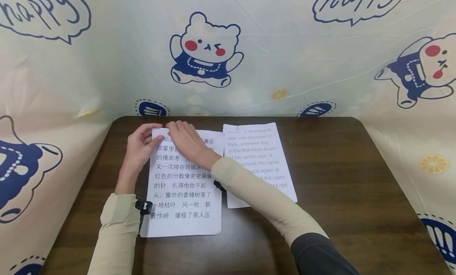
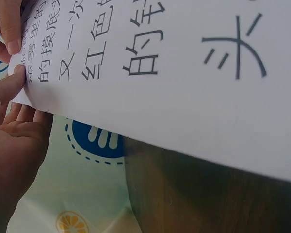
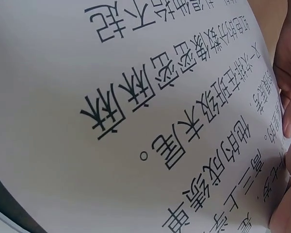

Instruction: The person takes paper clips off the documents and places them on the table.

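A white sheet of paper with large printed Chinese text (image 1: 181, 223) is raised at its far end above the brown table. At its upper left corner my left hand (image 1: 137, 146) pinches it, the thumb (image 2: 12, 85) on the printed face and the other fingers behind. My right hand (image 1: 190, 142) reaches across the sheet, back of the hand up, and grips the top edge close to the left hand. That hand and wrist cover part of the upper lines. In the right wrist view the right fingers (image 3: 286, 208) show only partly, at the edge.
A second white sheet with English text (image 1: 256, 148) lies right of the first, partly hidden under my right forearm. The brown table (image 1: 338, 180) meets a printed cloth backdrop (image 1: 278, 61) with cartoon bears at its back and sides.
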Demonstrator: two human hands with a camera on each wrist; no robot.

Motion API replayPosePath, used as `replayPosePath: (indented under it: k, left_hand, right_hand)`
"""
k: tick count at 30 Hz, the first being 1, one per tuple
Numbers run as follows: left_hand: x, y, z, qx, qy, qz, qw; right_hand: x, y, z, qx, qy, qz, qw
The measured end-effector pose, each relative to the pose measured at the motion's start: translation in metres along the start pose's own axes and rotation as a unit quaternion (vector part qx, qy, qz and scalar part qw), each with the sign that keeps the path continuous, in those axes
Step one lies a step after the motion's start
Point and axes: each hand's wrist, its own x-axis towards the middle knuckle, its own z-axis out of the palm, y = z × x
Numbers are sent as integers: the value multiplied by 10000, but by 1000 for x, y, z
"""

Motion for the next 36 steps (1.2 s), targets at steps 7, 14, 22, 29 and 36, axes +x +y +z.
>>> replayPosePath:
  k: [7,14,22,29,36]
  left_hand:
    - [-2,-1,2,-18,-32,-125,9999]
    - [-1,-2,3,52,4,-49,10000]
    - [-2,-1,4,123,-38,-21,9999]
    - [-2,0,5,184,-25,-80,9998]
    - [-2,-2,2,213,134,-20,9997]
  right_hand:
    - [0,1,1,330,111,331,9988]
    - [0,1,2,584,414,375,9967]
    - [-2,1,1,1921,771,741,9755]
    - [-2,8,-1,3670,1273,1118,9147]
    - [-1,18,-14,4349,1522,1025,8816]
